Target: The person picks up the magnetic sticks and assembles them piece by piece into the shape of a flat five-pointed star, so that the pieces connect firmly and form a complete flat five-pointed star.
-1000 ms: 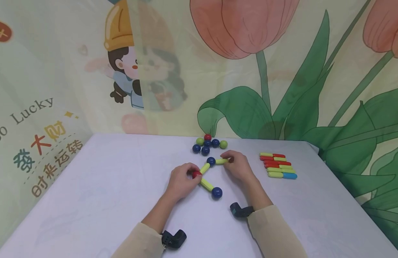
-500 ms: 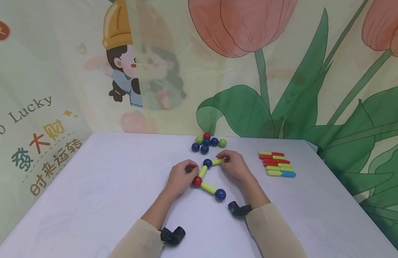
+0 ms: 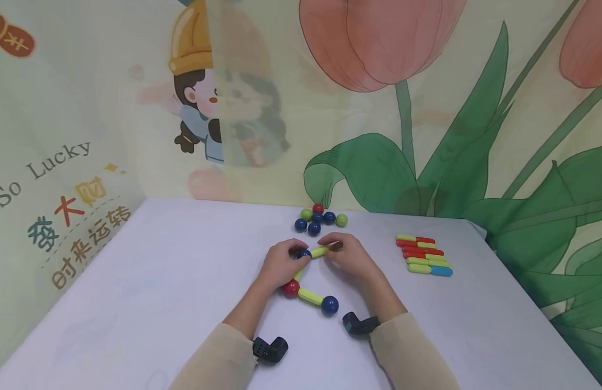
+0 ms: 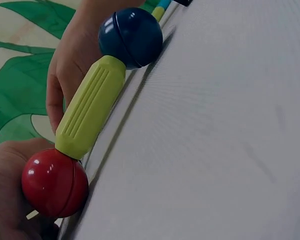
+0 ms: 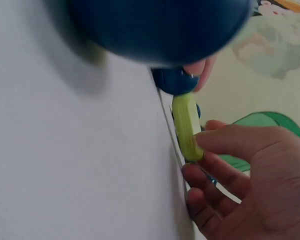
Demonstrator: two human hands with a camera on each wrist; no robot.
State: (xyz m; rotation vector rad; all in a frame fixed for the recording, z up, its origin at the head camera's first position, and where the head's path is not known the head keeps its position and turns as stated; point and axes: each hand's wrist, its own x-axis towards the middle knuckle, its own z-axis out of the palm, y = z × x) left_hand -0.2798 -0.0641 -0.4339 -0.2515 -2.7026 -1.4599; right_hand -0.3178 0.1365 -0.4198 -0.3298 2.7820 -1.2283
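**Fingers of the left hand (image 3: 280, 265) curl round a navy ball (image 3: 304, 254); the right hand (image 3: 352, 259) pinches a yellow-green rod (image 3: 319, 252)**

At the centre of the frame, the left thumb and index finger close about the navy ball, leaving only a small gap. The right thumb and fingertips press together on the rod's far end, the other fingers bent beneath it in the right wrist view. The rod's near end meets the ball, so the two grips probably hold that joint firm from either side.

The toy chain runs on down the frame: a partly covered second rod (image 3: 298, 275), a red ball (image 3: 291, 288) just beside the left hand, a third rod (image 3: 311, 297) and an end ball (image 3: 329, 305) in navy, lower centre.

Loose balls (image 3: 314, 228) cluster above the hands at upper centre, and spare rods (image 3: 424, 254) lie side by side at the right of the frame on the white-covered table (image 3: 135, 303), seemingly sorted by kind and kept within reach.
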